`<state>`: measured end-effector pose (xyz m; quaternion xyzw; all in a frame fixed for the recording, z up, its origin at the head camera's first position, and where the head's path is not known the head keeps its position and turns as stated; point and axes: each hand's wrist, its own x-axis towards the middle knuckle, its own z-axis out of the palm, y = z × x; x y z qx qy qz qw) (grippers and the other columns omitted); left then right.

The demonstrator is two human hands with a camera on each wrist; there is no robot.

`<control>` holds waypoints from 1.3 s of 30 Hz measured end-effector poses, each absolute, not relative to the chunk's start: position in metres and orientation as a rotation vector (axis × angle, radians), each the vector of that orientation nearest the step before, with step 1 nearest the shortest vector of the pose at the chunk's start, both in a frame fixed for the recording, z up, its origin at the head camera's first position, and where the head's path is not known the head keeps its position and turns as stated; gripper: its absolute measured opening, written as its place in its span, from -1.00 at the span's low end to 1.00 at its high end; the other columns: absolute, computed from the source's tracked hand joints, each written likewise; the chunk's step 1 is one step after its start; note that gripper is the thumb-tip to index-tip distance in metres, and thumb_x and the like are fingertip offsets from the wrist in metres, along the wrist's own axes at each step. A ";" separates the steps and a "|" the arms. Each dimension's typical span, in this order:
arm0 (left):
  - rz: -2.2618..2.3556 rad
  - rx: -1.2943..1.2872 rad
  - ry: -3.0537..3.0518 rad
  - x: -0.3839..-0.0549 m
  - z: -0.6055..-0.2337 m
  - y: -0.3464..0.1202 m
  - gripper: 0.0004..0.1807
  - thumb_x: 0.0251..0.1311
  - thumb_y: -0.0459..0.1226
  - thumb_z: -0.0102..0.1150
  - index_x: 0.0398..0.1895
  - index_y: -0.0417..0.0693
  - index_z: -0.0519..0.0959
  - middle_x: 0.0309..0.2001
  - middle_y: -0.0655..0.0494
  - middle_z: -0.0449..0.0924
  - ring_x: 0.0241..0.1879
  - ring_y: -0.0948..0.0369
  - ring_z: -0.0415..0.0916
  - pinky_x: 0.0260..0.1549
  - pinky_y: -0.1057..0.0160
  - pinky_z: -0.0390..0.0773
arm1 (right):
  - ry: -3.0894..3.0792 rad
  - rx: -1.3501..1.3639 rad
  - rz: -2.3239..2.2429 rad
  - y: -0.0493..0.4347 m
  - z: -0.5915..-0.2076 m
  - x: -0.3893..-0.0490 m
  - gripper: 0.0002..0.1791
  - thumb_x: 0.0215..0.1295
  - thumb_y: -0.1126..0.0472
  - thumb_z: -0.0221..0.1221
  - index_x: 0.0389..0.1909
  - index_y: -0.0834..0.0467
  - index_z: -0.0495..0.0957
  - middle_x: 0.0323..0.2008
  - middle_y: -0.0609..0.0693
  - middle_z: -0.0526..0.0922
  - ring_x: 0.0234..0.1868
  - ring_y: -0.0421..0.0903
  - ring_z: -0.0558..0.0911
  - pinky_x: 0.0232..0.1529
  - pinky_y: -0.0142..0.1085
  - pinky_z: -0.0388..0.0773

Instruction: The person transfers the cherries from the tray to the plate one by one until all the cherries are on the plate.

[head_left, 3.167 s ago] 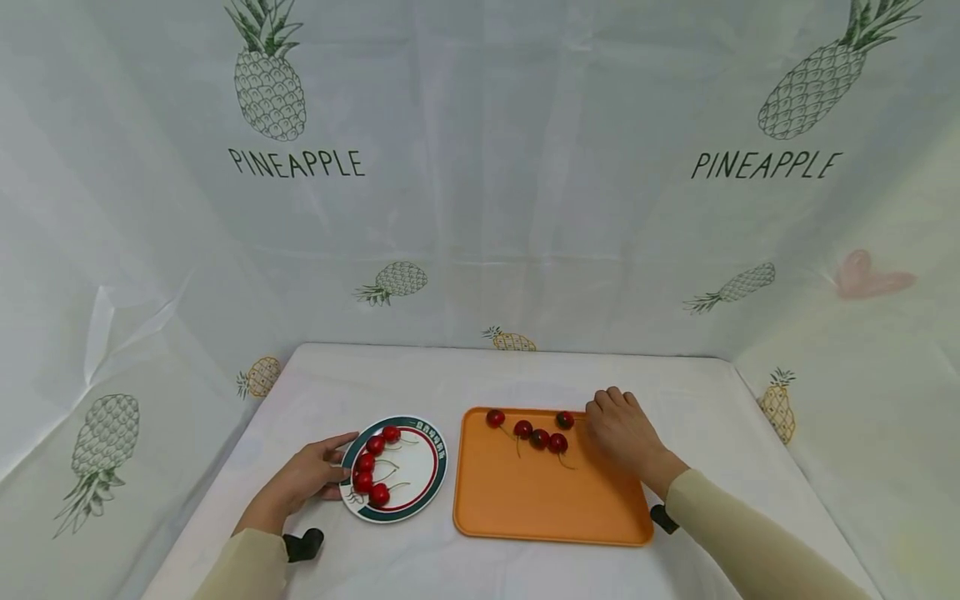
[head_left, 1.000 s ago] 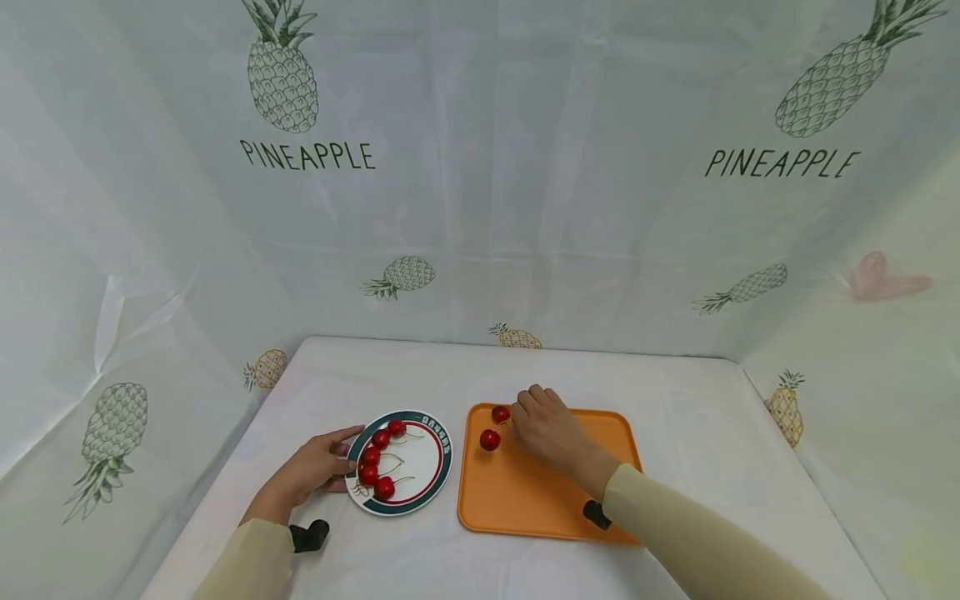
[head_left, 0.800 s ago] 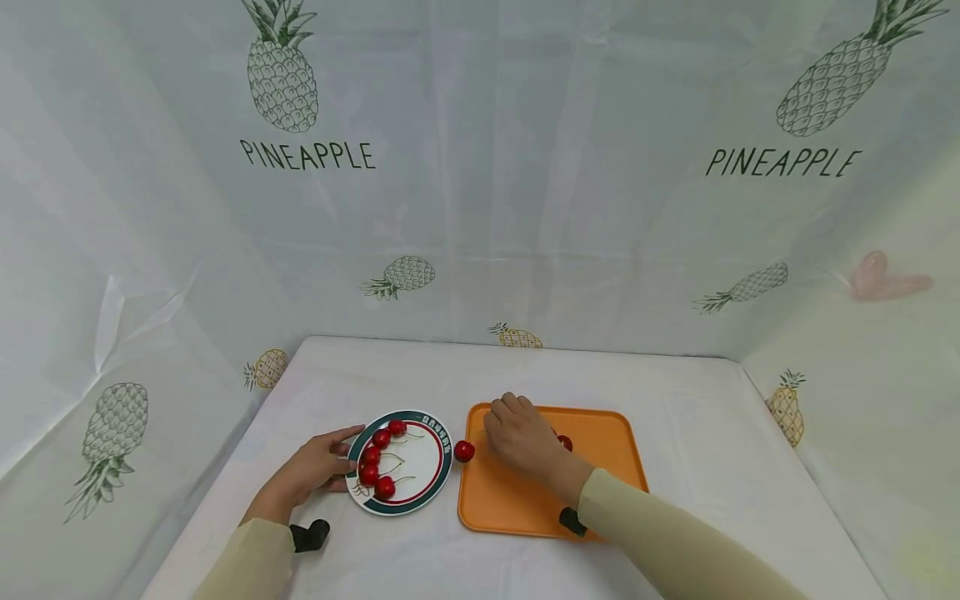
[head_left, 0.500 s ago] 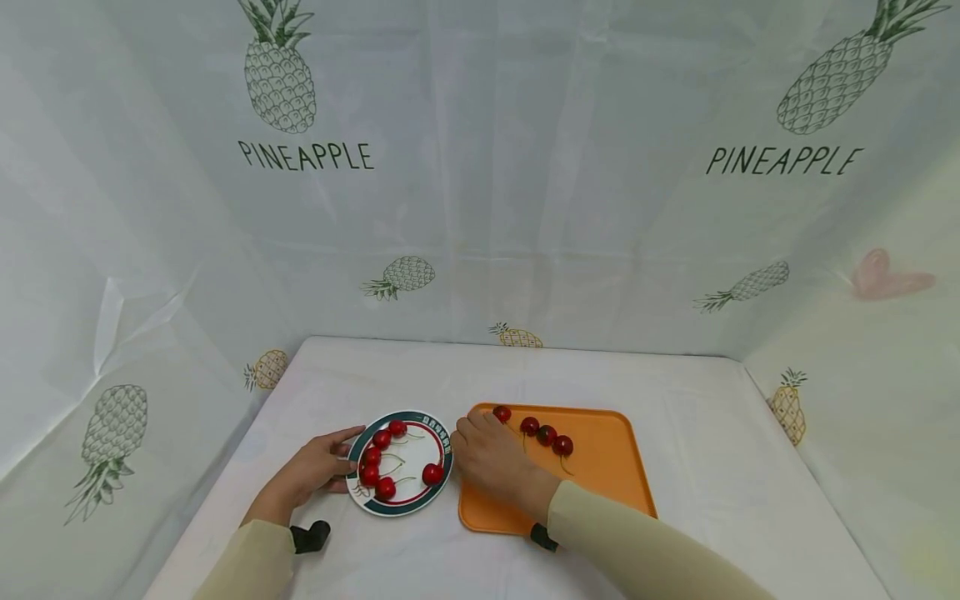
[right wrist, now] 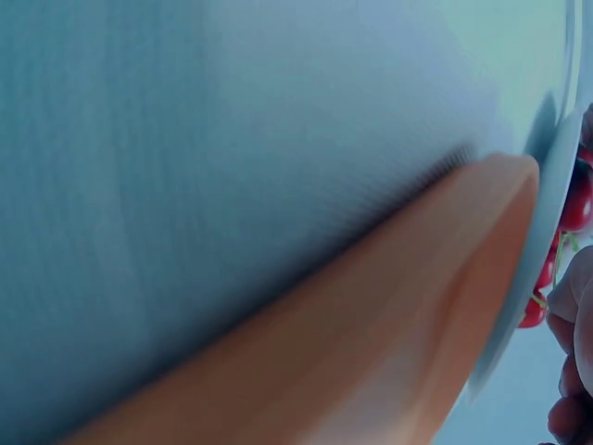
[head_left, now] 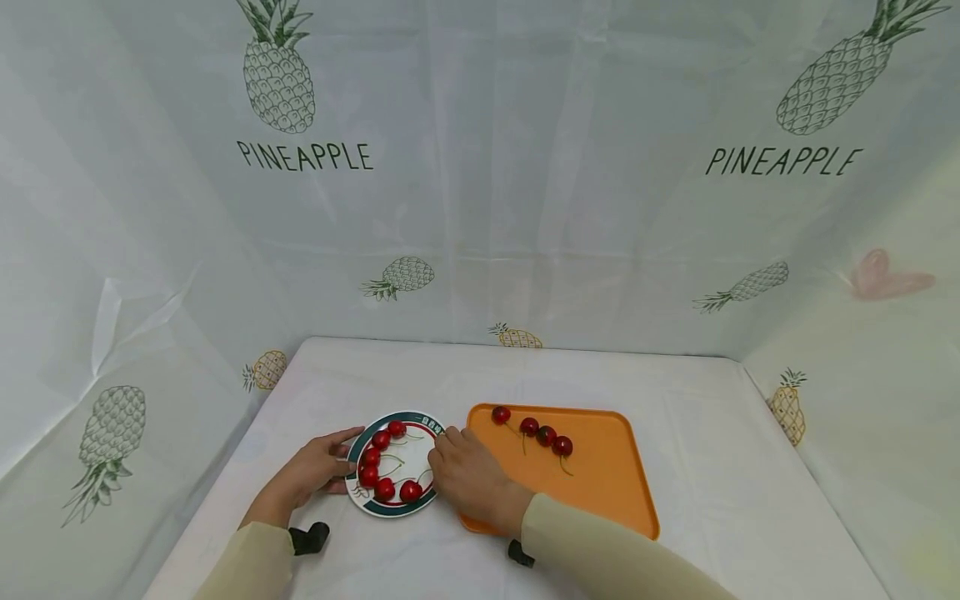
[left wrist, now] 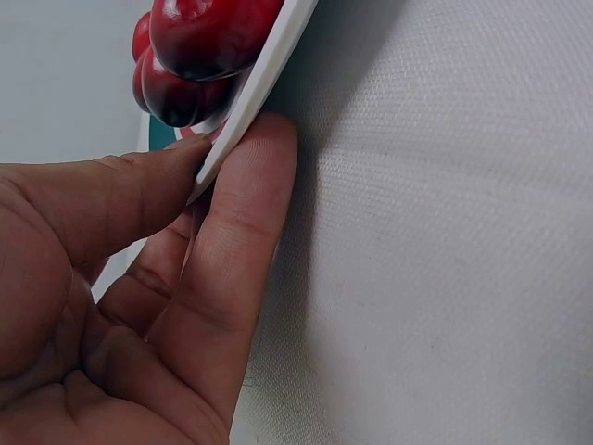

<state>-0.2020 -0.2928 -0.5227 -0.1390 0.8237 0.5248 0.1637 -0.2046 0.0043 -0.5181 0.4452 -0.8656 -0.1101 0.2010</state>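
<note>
My left hand point(head_left: 311, 468) pinches the left rim of a round plate point(head_left: 442, 450) with a green-and-red border. In the left wrist view its thumb point(left wrist: 139, 190) lies on top of the rim and the fingers point(left wrist: 246, 213) underneath, with the plate's edge tilted off the cloth. Red cherries point(head_left: 371, 457) with thin stems line the plate's left side. At the plate's right edge my right hand point(head_left: 472, 482) has its fingers curled and pinches the stem of a cherry point(head_left: 410, 491), which hangs over the plate's lower part. The right fingertips are mostly hidden in the head view.
An orange rectangular tray point(head_left: 600, 483) lies right of the plate, under the right forearm. Several dark red cherries point(head_left: 546, 436) sit in its upper half. White cloth point(head_left: 697, 433) covers the table, and a pineapple-printed curtain point(head_left: 480, 208) rises behind.
The right hand has moved left from the tray to the plate, carrying a cherry by its stem down to the plate's lower part. The left hand keeps its grip on the rim.
</note>
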 end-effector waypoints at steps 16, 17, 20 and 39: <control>1.497 -0.391 2.339 -0.202 -0.520 -0.291 -0.21 0.29 -0.50 0.30 0.59 0.01 0.35 0.25 -0.31 0.41 -0.16 0.07 0.63 -0.23 0.15 0.80 | -2.433 1.222 -0.401 0.002 -0.522 -0.204 -0.72 0.44 -0.05 0.33 -0.05 0.04 0.60 -0.18 -0.08 0.54 -0.14 -0.08 0.39 -0.16 -0.36 0.35; 1.497 -0.393 2.340 -0.202 -0.520 -0.290 -0.21 0.29 -0.50 0.30 0.59 0.01 0.35 0.24 -0.31 0.42 -0.16 0.07 0.63 -0.23 0.15 0.80 | -2.432 1.224 -0.401 0.002 -0.522 -0.204 -0.72 0.44 -0.05 0.33 -0.05 0.04 0.60 -0.18 -0.08 0.54 -0.14 -0.08 0.39 -0.16 -0.35 0.35; 1.494 -0.385 2.348 -0.203 -0.520 -0.289 -0.21 0.30 -0.50 0.30 0.59 0.00 0.35 0.25 -0.32 0.43 -0.16 0.08 0.63 -0.22 0.14 0.80 | -2.437 1.224 -0.399 0.002 -0.521 -0.203 -0.70 0.43 -0.06 0.34 -0.03 0.04 0.61 -0.16 -0.07 0.54 -0.12 -0.07 0.40 -0.14 -0.35 0.37; 1.481 -0.379 2.362 -0.202 -0.523 -0.293 -0.20 0.28 -0.49 0.31 0.60 0.00 0.34 0.28 -0.35 0.41 -0.19 0.08 0.64 -0.23 0.14 0.80 | -2.497 1.079 -0.234 0.032 -0.501 -0.216 -0.68 0.49 -0.10 0.22 -0.04 0.08 0.60 -0.18 -0.03 0.53 -0.04 -0.03 0.43 0.02 -0.24 0.48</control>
